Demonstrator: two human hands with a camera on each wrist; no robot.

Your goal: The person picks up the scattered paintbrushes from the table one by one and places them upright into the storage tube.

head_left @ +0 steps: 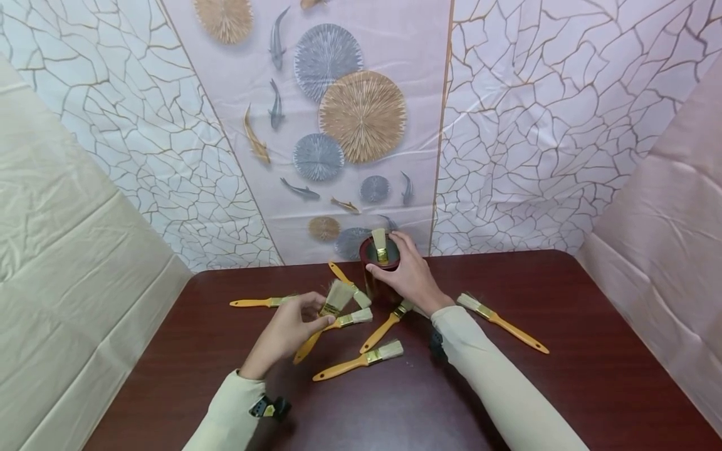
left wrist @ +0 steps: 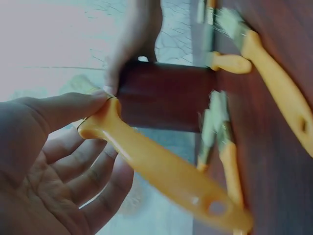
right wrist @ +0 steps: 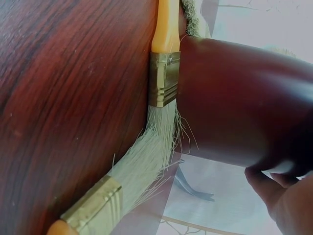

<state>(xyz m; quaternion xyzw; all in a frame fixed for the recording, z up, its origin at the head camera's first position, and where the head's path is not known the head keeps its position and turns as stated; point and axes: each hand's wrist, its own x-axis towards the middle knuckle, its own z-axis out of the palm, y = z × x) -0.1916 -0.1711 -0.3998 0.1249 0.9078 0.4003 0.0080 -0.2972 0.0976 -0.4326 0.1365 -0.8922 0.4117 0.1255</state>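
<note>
My left hand (head_left: 284, 332) pinches a wide paintbrush (head_left: 336, 295) near its metal ferrule, bristles up. In the left wrist view its yellow handle (left wrist: 166, 174) slants downward, away from the thumb. A dark red cylindrical cup (head_left: 382, 293) stands upright at the back of the table, and my right hand (head_left: 416, 279) grips it near the rim, thumb in front and fingers on the far right side. One paintbrush (head_left: 380, 245) stands in the cup with its bristles up; its handle is hidden inside. The right wrist view shows the cup's smooth wall (right wrist: 234, 98) beside two brushes.
Several yellow-handled paintbrushes lie on the dark red table (head_left: 237, 357): one in front (head_left: 358, 361), one at the right (head_left: 502, 321), one at the left (head_left: 254, 302), others close to the cup. Patterned cloth (head_left: 507, 156) hangs behind the table.
</note>
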